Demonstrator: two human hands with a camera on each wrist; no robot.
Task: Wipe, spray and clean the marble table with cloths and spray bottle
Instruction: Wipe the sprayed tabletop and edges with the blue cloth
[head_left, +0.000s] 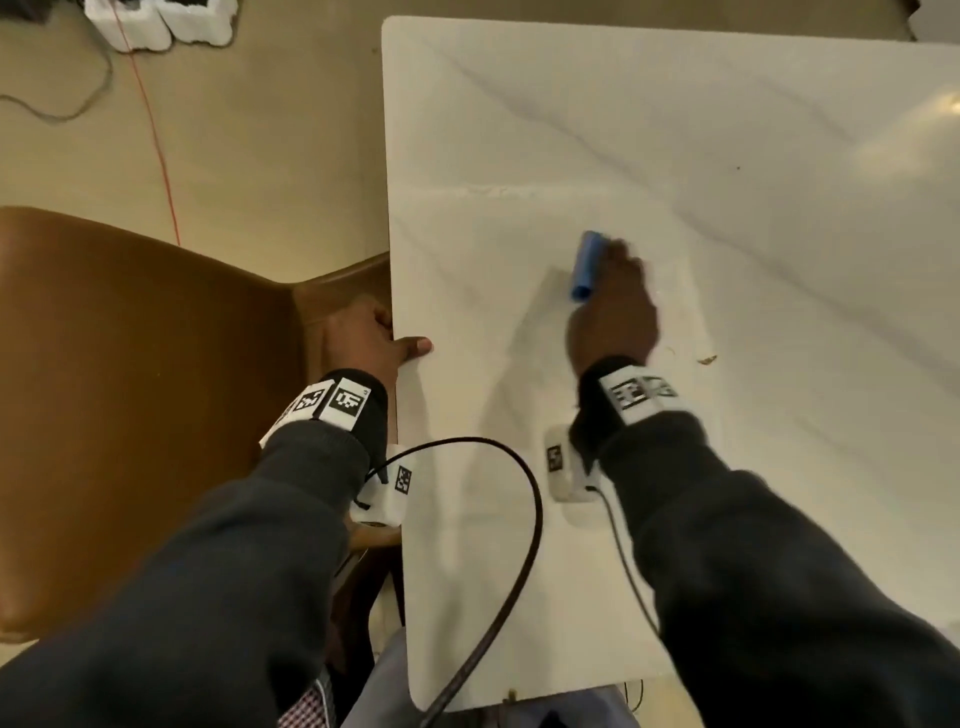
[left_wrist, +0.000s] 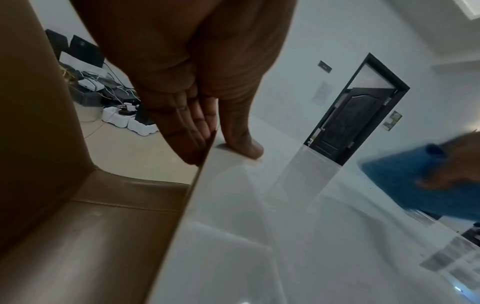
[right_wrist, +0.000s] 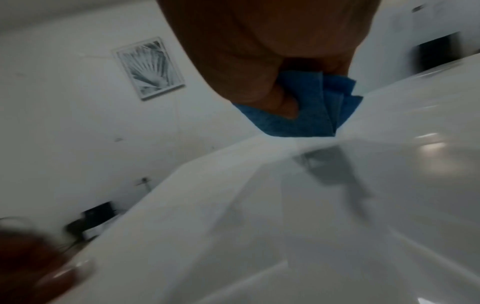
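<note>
The white marble table fills the right of the head view. My right hand holds a folded blue cloth and presses it flat on the tabletop near the middle; it looks blurred. The right wrist view shows my fingers curled round the blue cloth against the table. My left hand holds the table's left edge. Its thumb lies on top and its fingers run down the side. No spray bottle is in view.
A brown leather chair stands tight against the table's left side. A small brown crumb lies right of my right hand. A black cable loops over the near tabletop. White blocks and wires sit on the floor.
</note>
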